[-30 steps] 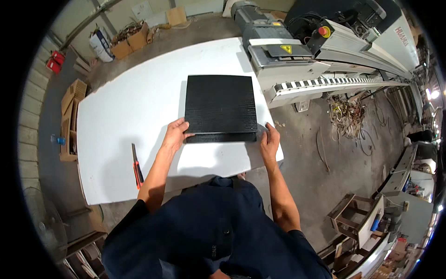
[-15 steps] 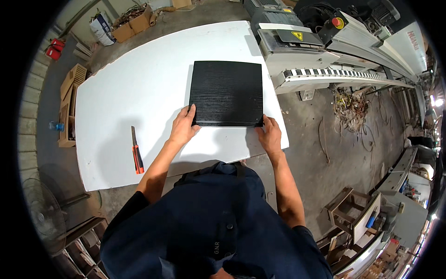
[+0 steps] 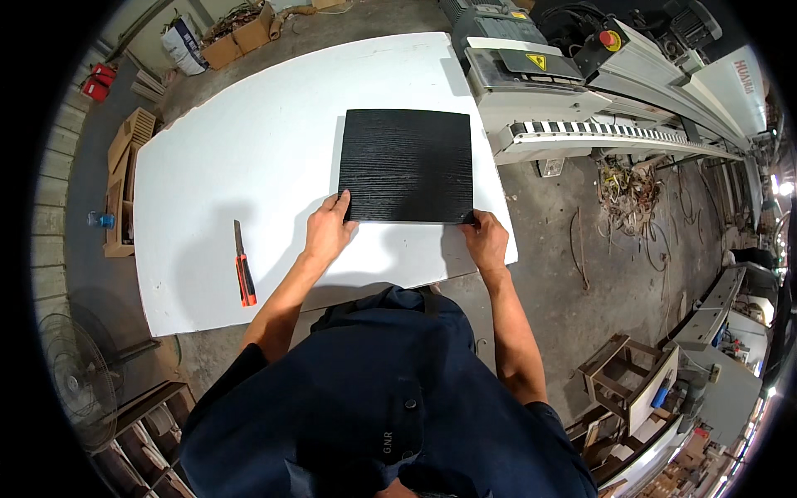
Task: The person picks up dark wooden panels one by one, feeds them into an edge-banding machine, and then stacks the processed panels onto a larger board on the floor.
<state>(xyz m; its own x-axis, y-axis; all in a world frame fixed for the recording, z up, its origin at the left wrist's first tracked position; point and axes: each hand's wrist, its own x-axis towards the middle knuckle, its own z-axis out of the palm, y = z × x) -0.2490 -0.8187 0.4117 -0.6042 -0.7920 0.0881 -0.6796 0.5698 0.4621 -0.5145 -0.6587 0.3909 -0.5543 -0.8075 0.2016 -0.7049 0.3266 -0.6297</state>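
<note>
A black board with a wood-grain texture is in front of me over the white tabletop. My left hand grips its near left corner, thumb and fingers closed on the edge. At the near right corner, my right hand pinches the board between thumb and fingers. Left of my left forearm lies a flat-bladed tool with an orange and black handle, its blade pointing away from me. Some of my fingertips are hidden by the board.
An edge-processing machine with a striped rail stands right of the table. Scrap strips lie heaped on the floor beside it. A fan stands at the lower left, and a wooden rack borders the table's left side.
The board's near edge has tipped slightly, so its front side face shows less. My right hand has shifted slightly at the corner. The tool stays where it lay.
</note>
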